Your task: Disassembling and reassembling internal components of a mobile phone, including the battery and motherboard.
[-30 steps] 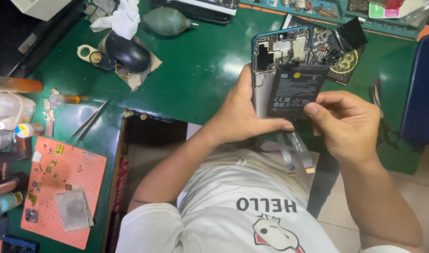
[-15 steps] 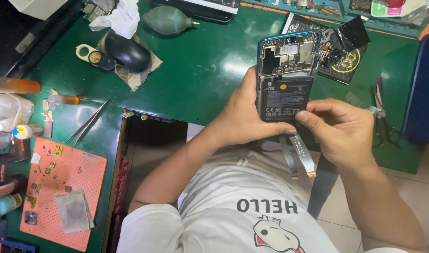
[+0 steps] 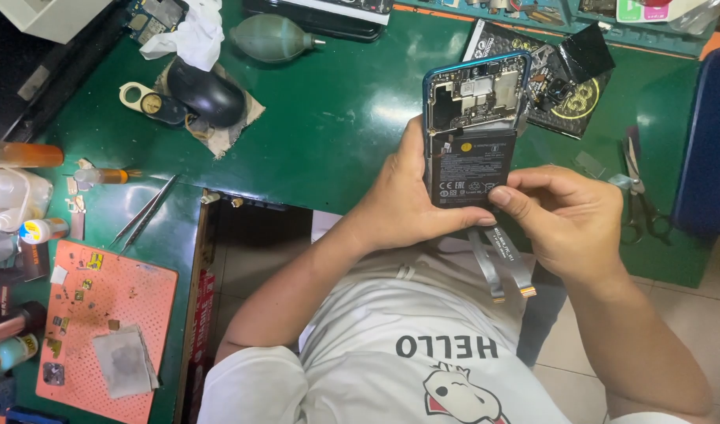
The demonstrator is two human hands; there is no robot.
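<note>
- Far left edge of the green worktop [image 3: 336,118]: orange soldering mat [image 3: 108,330] w/ small chips and a grey cloth scrap on it; a few small bottles [image 3: 30,232] just beyond the mat's left side.
- Tweezers [image 3: 146,210] lay near the front edge, just above the mat.
- Back-left corner: white tissue [image 3: 188,35], black mouse-shaped item [image 3: 205,90] on a brown rag, w/ a white ring tool beside it.
- Back edge, mid: grey-green rubber air blower [image 3: 272,37], nozzle pointing right.
- Left hand [image 3: 407,200] was closed round the left side and bottom of the opened phone [image 3: 474,110], thumb on the lower edge; phone held up over the worktop's front edge, apart from the surface, blue frame, back cover off, circuit board showing up top.
- Black battery [image 3: 470,169] sat in the phone's lower half.
- Right hand [image 3: 568,216]: fingers curled, thumb tip pressing on the battery's bottom-right corner.
- Two flex ribbons [image 3: 505,267] hung from below the phone, b/w the hands.
- Behind the phone, back-right: black patterned pad [image 3: 564,110] w/ a loose black square on it.
- Right edge: scissors [image 3: 633,184] lying flat, near a blue chair [image 3: 709,141].
</note>
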